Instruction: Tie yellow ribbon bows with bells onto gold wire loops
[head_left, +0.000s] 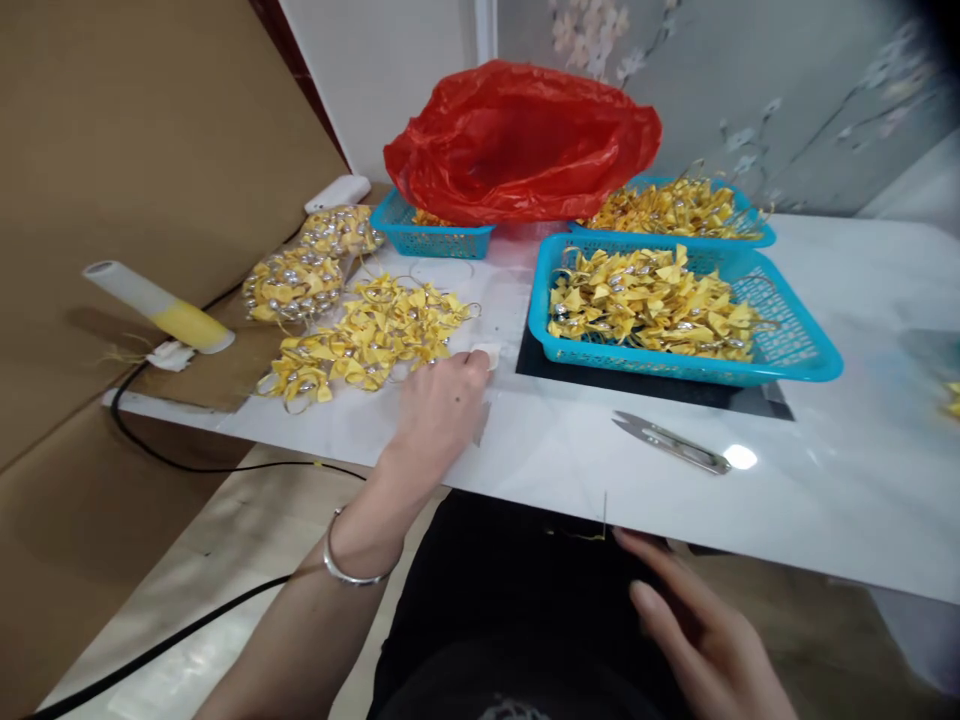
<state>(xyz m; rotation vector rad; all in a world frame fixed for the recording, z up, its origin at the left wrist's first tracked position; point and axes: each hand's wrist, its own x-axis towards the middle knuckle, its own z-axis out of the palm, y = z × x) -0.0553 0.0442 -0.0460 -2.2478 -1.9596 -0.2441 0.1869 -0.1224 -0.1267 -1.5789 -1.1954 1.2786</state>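
My left hand (446,400) rests on the table with its fingers curled down, at the right edge of a loose pile of yellow ribbon pieces with silvery beads (367,335). A small white piece (487,354) shows by its fingertips; whatever the fingers hold is hidden. Below the table's front edge is my right hand (697,625), thumb and index finger apart, nothing visible between them. Close to its index fingertip a thin needle (605,515) stands upright, with yellow thread at its lower end. Thread snips (671,443) lie on the table to the right.
A blue basket (802,320) holds many yellow ribbon pieces. Behind it are another filled basket (757,228) and a small basket (431,240) under a red plastic bag (517,150). Bagged beaded pieces (292,285), a white-and-yellow tube (161,308) and a black cable (225,468) are at left.
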